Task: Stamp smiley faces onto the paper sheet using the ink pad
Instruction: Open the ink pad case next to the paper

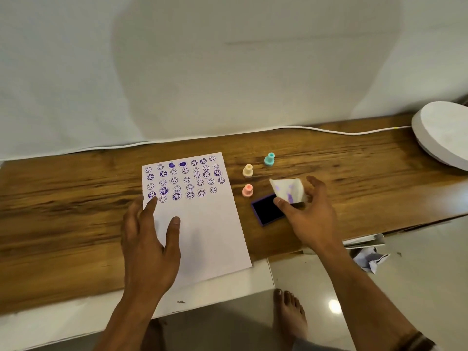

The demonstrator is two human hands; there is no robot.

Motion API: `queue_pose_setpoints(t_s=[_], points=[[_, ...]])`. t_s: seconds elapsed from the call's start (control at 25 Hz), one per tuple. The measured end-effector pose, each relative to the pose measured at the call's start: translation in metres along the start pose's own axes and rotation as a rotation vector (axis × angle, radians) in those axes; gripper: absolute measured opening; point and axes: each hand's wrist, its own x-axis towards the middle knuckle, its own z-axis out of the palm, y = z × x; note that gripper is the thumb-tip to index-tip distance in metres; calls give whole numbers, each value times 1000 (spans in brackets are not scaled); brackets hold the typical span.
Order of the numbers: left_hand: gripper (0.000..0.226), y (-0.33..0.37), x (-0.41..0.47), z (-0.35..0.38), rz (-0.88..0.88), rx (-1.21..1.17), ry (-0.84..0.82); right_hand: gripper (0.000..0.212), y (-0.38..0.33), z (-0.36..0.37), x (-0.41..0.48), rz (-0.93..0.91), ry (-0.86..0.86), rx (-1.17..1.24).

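We could not see the near right part of the ink pad [266, 211], which the right hand [310, 219] covered, nor whatever lay under the ink-stained lid [290, 190] pinched in that hand's grip. The left hand [149, 239] hid the left margin of the paper sheet [210, 224] and part of one purple smiley [152, 195]. The white round object [443, 133] was cut off by the right edge. The faint stamped faces were too small to read clearly, and the crumpled paper [371, 259] on the floor was blurred.
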Motion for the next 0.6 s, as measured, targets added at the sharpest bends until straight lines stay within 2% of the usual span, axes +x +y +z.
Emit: queue_pose_setpoints(t_s=[0.08,0.32,0.4,0.48,0.52,0.6], points=[[63,3,-1,1,-13,-18,4,95,2,3,16,-30,58,-101],[61,-2,-1,1,8,-27,24,99,6,14,58,-54,40,-281],[59,-3,1,2,6,-12,25,89,1,15,53,-119,102,-332],[58,-1,1,3,22,-32,34,70,-15,21,39,-245,133,-277],[56,1,0,4,39,-51,39,60,-26,26,29,-311,80,-241],[51,5,-3,6,69,-77,43,46,-38,41,11,-478,-54,-325]])
